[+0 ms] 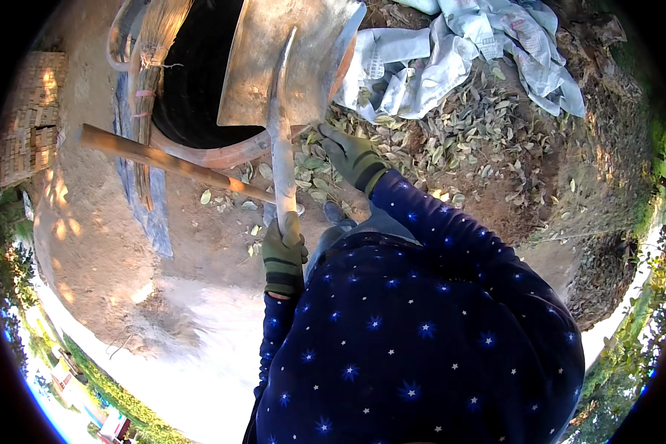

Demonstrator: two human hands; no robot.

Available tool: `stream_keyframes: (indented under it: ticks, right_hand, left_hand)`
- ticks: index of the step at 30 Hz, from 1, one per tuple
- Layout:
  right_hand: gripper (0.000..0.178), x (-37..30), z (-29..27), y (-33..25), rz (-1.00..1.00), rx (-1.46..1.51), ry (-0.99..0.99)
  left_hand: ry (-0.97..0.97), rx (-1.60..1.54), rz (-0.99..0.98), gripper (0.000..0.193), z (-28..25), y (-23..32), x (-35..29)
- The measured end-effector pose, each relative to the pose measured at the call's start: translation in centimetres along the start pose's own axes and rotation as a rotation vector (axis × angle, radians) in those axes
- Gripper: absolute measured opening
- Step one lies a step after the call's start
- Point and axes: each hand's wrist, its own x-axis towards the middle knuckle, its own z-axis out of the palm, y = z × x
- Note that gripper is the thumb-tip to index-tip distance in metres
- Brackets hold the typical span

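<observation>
A shovel [282,118] with a broad, worn metal blade is raised in front of me, blade away from me. My left hand [285,251], in a green striped glove, is closed round its shaft below the blade. My right hand [348,155], gloved alike, has its fingers stretched toward the blade's near right corner; whether they touch it I cannot tell. Under the blade, partly covered by it, lies a round vessel with a clay-coloured rim [218,157] and a black inside. A wooden pole [170,161] crosses beside that rim and runs behind the shovel shaft.
A bundled straw broom [155,44] leans at the vessel's left, over a grey-blue strip [149,214]. Crumpled whitish plastic sacks [444,66] lie at the far right. Dry leaves [459,133] cover the soil below them. A stack of bricks [33,111] stands at the far left.
</observation>
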Motion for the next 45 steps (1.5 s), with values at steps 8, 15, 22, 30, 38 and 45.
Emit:
stream_keyframes:
  ticks: [8,15,22,30,38,45]
  right_hand:
    - [0.038,8.1,0.4,-0.6,-0.007,-0.162,0.147]
    - [0.031,2.8,1.8,0.1,-0.095,-0.108,0.139]
    - [0.031,13.5,-0.7,-0.7,-0.128,-0.236,0.325]
    - [0.040,4.9,2.6,-2.6,0.017,-0.164,-0.041]
    - [0.039,12.6,0.6,-5.7,-0.029,-0.216,0.182]
    - [0.041,11.1,1.5,-5.4,0.108,-0.090,0.147]
  left_hand:
    - [0.025,0.000,-0.040,0.035,0.4,0.7,-0.2]
    - [-0.022,-0.067,-0.064,0.032,-0.2,0.2,0.3]
    - [-0.079,-0.017,-0.034,0.045,-1.0,0.8,1.5]
    - [-0.039,-0.139,-0.196,0.038,-1.2,1.0,-1.1]
    - [-0.094,-0.112,-0.195,0.036,-1.2,-0.5,-2.0]
    - [-0.054,-0.090,-0.166,0.037,-1.4,-1.2,-1.8]
